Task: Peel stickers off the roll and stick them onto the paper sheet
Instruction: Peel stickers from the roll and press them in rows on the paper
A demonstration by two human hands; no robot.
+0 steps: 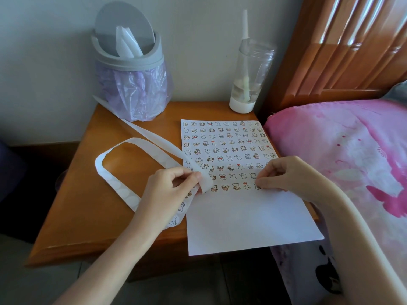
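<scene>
**Sticker Going Down at the End of the Lowest Row**

The paper sheet (242,221) lay on the table (88,216) with its long axis running away from the person. Its blank near end hung over the table's front edge, probably to bring the working row within easy reach. The filled rows ran across its short side, from the far end down to the hands.

The left hand (176,183) pinched the sticker strip (119,190) just at the sheet's left edge and bent it back over the fingers, likely so the next sticker would lift at its rim. The unused stickers curved below that hand toward the near edge.

The right hand (284,175) had its fingertips drawn together on the sheet at the right end of the lowest row, seemingly setting a sticker down. The sticker itself was too small to make out.

Farther off, the strip's bare liner looped across the table and trailed up to the bin (132,64), apparently fed there as waste. A bottle (248,84) stood beyond the sheet's far end.
</scene>
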